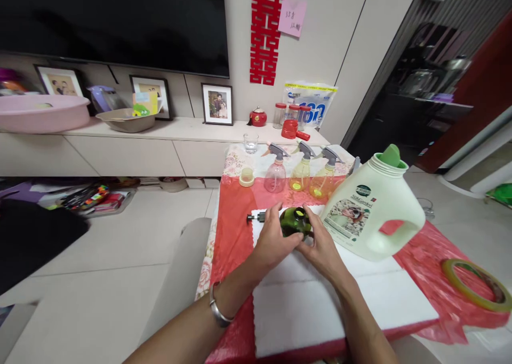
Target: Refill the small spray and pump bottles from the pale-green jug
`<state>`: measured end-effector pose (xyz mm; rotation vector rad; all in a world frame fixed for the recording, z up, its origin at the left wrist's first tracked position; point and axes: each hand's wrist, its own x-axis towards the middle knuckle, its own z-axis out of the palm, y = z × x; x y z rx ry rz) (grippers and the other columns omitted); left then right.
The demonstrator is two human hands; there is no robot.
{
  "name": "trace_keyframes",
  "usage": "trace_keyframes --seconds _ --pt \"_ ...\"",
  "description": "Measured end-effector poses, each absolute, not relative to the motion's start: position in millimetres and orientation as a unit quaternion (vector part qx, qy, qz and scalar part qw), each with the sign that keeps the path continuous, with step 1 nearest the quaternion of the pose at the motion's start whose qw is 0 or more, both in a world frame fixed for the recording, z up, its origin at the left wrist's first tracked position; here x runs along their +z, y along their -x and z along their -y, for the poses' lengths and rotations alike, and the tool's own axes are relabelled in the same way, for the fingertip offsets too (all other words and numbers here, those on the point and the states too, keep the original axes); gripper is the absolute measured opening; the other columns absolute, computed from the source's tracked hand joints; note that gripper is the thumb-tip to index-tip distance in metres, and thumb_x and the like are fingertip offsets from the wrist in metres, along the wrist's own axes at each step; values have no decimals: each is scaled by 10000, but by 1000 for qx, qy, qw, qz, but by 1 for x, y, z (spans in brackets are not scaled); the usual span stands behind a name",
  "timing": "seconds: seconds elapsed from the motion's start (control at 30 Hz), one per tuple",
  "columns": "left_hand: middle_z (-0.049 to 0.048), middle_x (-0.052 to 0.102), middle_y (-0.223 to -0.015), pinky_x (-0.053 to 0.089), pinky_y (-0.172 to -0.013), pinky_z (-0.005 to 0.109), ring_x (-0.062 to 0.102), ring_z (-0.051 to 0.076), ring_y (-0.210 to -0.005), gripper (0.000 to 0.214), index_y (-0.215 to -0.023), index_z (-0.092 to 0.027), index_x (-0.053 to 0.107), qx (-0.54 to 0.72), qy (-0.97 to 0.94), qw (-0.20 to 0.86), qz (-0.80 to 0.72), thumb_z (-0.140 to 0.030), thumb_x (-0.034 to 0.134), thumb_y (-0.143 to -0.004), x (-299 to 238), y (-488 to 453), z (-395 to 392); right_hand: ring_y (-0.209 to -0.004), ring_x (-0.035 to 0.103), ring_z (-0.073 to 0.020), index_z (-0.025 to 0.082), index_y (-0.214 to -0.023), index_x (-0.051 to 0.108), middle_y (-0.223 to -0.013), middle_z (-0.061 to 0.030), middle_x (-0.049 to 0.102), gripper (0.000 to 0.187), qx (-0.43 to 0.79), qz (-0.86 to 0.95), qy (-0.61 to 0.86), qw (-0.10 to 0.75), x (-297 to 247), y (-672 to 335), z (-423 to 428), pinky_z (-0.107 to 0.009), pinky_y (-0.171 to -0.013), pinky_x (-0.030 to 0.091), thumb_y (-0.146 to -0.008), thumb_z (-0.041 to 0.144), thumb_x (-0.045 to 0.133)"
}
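Between my two hands is a dark green bottle (291,224) with its black-rimmed mouth uncapped and turned up. My left hand (274,239) grips its left side, and my right hand (320,246) grips the right side with the thumb near the front. A black pump head (256,217) lies on the white foam board (298,305), just left of my left fingers. To the right stands a large pale green detergent jug (374,209), uncapped, with something green (391,155) in its mouth. Its cap (247,177) appears to sit at the back left.
Behind my hands stand a pink spray bottle (276,174), a yellow-green one (301,173) and an orange-yellow one (322,178). A small glass (251,143) is near the cabinet. A tape roll (476,285) lies on the red plastic sheet (428,252) at right.
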<state>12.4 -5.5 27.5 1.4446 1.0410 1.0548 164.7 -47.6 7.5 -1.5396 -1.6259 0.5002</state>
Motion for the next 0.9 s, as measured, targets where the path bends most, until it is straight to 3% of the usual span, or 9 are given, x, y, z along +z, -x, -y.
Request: trace_keyframes --seconds 0.13,0.27,0.33,0.43,0.5,0.57,0.7,0.9 --pt "166 486 -1391 330 -1157 511 434 345 -1373 799 -1346 -195 470 430 -633 474 -435 -199 785 -612 25 -27 8 -1344 459 -280 236 -1522 358 -1486 -111 422 788 195 649 625 388 19 -178 60 -473 -1047 497 -807 377 657" --pt "149 479 -1395 317 -1169 523 432 342 -1374 817 -1352 -204 445 445 -648 453 -422 -252 805 -620 14 -29 8 -1144 614 -242 266 -1392 541 -1380 -87 540 603 193 639 624 406 53 -198 88 -424 -927 578 -828 402 705" --pt "156 476 -1395 315 -1170 538 435 351 -1371 844 -1359 -195 432 439 -653 451 -422 -250 810 -606 10 -28 7 -1021 666 -222 251 -1289 624 -1227 -83 636 471 149 593 608 507 70 -208 102 -413 -894 589 -843 368 717" --pt "156 495 -1368 326 -1165 546 450 360 -1357 849 -1347 -186 444 439 -656 449 -419 -221 806 -580 7 -27 5 -943 678 -220 195 -1130 697 -1048 -78 681 356 -30 427 559 711 85 -226 114 -438 -941 562 -793 276 777" --pt "142 512 -1349 342 -1155 543 465 356 -1345 830 -1340 -200 455 449 -655 444 -414 -216 798 -584 5 -26 5 -956 670 -230 174 -1068 721 -1032 -86 679 357 -126 327 532 771 83 -244 116 -445 -988 533 -736 263 818" --pt "132 519 -1341 356 -1147 540 475 353 -1337 829 -1346 -214 455 453 -655 444 -410 -223 797 -591 3 -25 4 -1030 654 -253 176 -1085 725 -1075 -97 678 446 -135 285 551 773 74 -265 115 -434 -1022 509 -676 301 852" --pt "128 520 -1338 367 -1140 533 482 350 -1328 852 -1364 -226 446 450 -660 447 -402 -233 805 -591 -1 -24 2 -1072 643 -256 189 -1210 678 -1164 -93 668 672 16 292 616 732 45 -299 110 -446 -1023 499 -592 366 872" --pt "119 526 -1329 378 -1133 529 497 340 -1306 832 -1354 -237 462 454 -675 432 -388 -198 800 -595 -4 -24 -1 -898 657 -201 170 -1057 686 -1009 -61 693 515 24 323 663 675 21 -311 99 -365 -844 545 -660 486 772"
